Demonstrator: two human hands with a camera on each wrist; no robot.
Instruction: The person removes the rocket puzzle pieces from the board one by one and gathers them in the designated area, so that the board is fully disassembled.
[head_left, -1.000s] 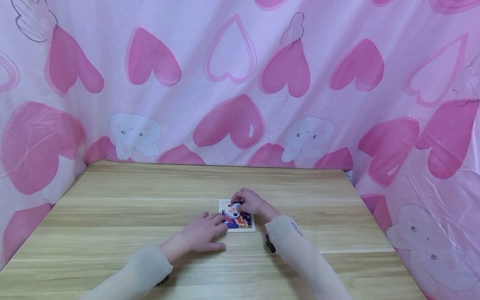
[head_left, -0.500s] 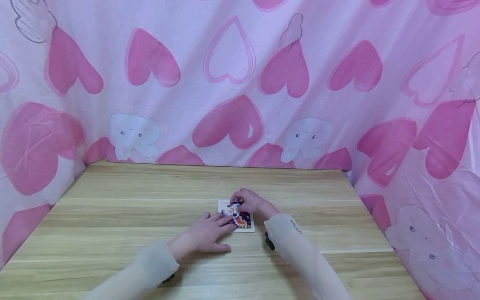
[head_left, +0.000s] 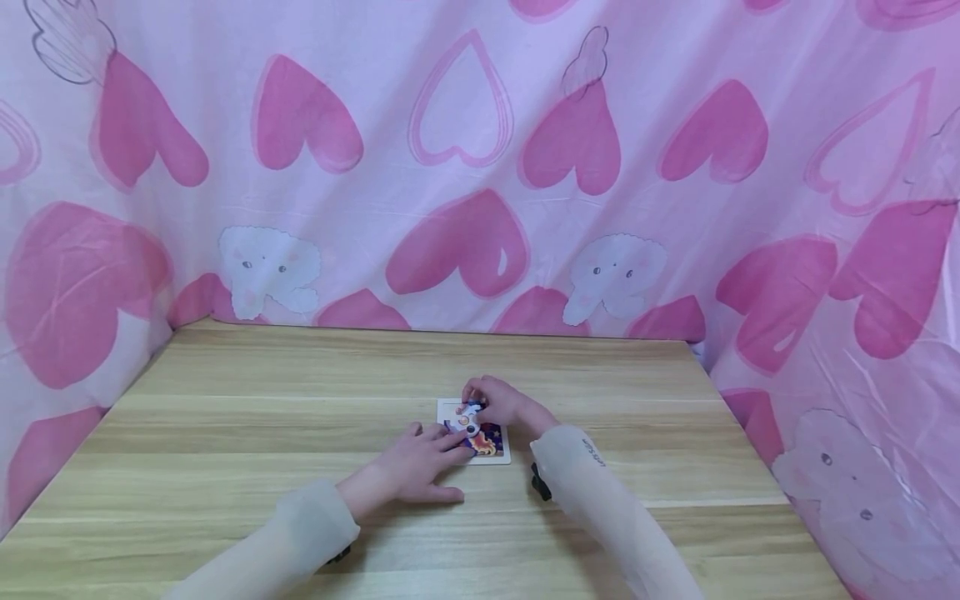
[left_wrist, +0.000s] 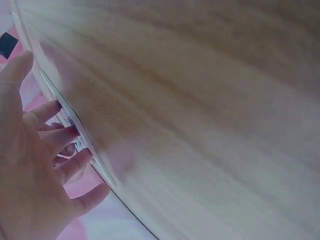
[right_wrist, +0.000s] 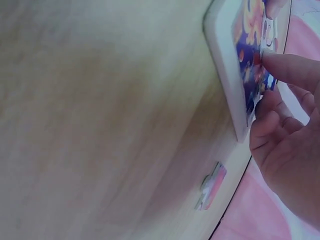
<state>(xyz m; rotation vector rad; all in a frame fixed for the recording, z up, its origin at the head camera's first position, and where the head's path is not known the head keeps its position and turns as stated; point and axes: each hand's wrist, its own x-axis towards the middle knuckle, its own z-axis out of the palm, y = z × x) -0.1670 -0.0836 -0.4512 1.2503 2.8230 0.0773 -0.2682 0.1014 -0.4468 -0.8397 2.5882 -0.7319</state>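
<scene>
A small puzzle board (head_left: 491, 442) with a white frame and a colourful picture on dark blue lies flat on the wooden table. My left hand (head_left: 423, 465) rests on its left side, fingers extended and touching the picture, the thumb apart on the near side. At the board's far edge my right hand (head_left: 498, 402) has thumb and fingers curled together, pinching what looks like a puzzle piece (head_left: 474, 406), mostly hidden by the fingers. In the right wrist view the right hand's thumb (right_wrist: 292, 69) presses at the picture surface, with the fingertips close by at the frame.
A loose puzzle piece (right_wrist: 214, 186) lies on the table beyond the board in the right wrist view; the right hand hides it in the head view. A pink heart-patterned curtain (head_left: 450, 250) borders the wooden table (head_left: 300, 400) at the back and sides.
My left hand has slid a little to the right, its fingertips now further over the picture. The right hand stays at the same spot with small finger motion.
</scene>
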